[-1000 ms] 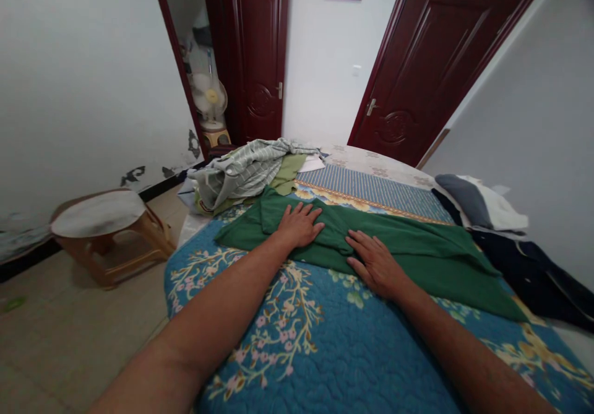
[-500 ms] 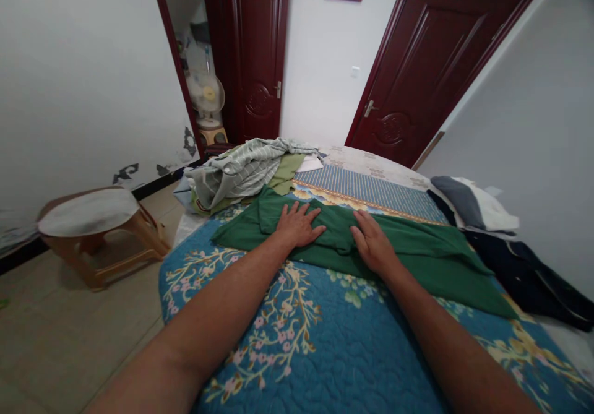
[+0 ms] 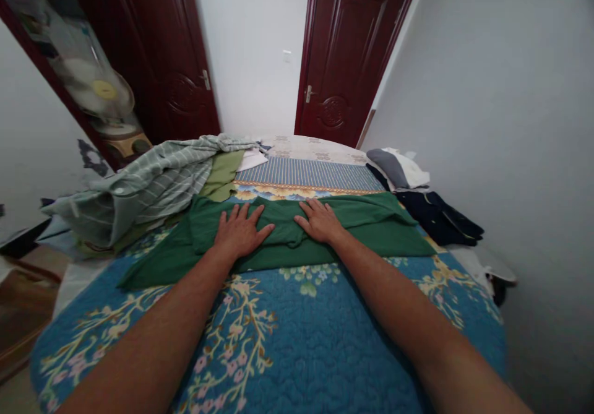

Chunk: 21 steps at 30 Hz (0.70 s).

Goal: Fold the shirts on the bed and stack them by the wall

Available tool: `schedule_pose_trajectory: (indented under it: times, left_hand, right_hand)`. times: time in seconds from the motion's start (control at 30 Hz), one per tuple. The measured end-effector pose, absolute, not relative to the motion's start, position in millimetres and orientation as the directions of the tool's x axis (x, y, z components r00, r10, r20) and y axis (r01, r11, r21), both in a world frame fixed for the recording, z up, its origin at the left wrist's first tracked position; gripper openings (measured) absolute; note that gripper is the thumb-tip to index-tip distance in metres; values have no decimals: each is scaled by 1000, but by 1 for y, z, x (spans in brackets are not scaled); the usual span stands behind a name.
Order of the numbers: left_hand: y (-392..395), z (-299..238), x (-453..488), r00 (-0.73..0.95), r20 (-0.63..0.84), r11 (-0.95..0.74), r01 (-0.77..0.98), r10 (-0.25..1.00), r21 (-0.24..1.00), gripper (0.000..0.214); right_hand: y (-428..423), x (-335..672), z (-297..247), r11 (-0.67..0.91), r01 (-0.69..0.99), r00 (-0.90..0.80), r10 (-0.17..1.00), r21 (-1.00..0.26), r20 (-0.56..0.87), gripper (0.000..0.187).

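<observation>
A green garment, folded into a long strip, lies across the blue floral quilted cover. My left hand rests flat on its left half, fingers spread. To the right of it, my right hand also lies on the green cloth, fingers stretched out and thumb apart. Neither hand grips anything. Small wrinkles run through the fabric between them. The garment's left end flares out toward the near left, and its exact kind cannot be told.
A heap with a grey checked cloth and an olive cloth sits at the left back. Folded dark clothes and a grey-and-white folded pile lie at the right edge. A fan stands behind the left doorway.
My view has turned to the right, so everything sits further left in it. Both hands stay flat on the green garment; the right hand's fingers look more spread.
</observation>
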<state>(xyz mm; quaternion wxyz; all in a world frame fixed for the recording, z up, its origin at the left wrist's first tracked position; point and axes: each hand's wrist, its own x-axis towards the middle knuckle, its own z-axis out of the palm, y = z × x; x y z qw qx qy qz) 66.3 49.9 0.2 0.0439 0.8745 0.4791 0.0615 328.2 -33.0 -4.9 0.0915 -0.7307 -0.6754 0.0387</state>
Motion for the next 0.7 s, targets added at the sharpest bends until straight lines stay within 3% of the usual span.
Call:
schedule_pose_trajectory:
  times: [0.37,0.6,0.7]
  left_hand:
    - [55,-1,66,526,52,-529,846,849,71,90]
    - [56,-1,66,529,51,-531,847,847,34,89]
    - [56,-2,67,528,56,-530,848,848,27,89]
  right_hand:
    - [-70,501,-8,-440,892,447,893,-99,51,73]
    - [-96,561,-14,-529,848,528,837,-38,145,65]
    - [-99,556,-15,-579,815,569,784,-39,247,57]
